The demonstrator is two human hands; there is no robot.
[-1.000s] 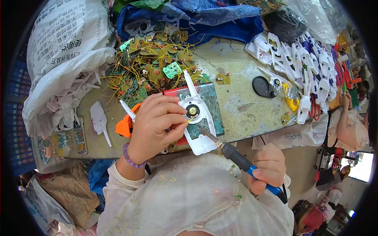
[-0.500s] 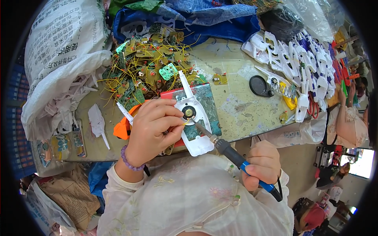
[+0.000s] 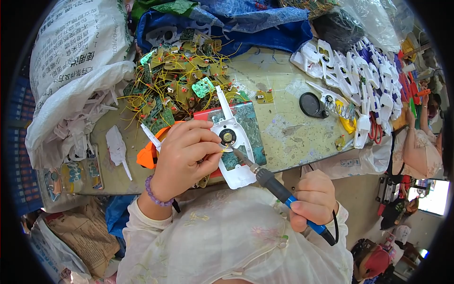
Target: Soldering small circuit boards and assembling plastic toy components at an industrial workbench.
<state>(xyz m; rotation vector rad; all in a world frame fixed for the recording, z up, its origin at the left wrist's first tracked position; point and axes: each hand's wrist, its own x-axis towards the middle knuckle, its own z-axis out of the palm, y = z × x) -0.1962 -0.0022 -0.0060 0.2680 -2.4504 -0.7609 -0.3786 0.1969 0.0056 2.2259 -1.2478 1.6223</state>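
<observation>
In my right hand (image 3: 313,201) is a soldering iron (image 3: 279,189) with a blue and black handle, its fingers wrapped round the grip. The iron's tip reaches the lower edge of a round black speaker (image 3: 227,137) set in a white plastic housing (image 3: 238,177). My left hand (image 3: 189,151) is closed in a pinch at the speaker's left side, on a thin yellow wire (image 3: 224,150) near the tip. Under the housing lies a red-edged flat block with a worn green top (image 3: 255,125). My fingers hide part of the housing's left side.
A heap of circuit boards with yellow wires (image 3: 175,80) lies behind my left hand. Beside that hand is an orange tool (image 3: 147,156). White housings (image 3: 340,71) pile up at the right, near a black round stand (image 3: 311,103) and coiled spring (image 3: 341,109). A white sack (image 3: 80,57) stands at the left.
The soldering iron's tip has shifted very slightly down, with my right hand turning a little on the handle. My left hand stays at nearly the same spot.
</observation>
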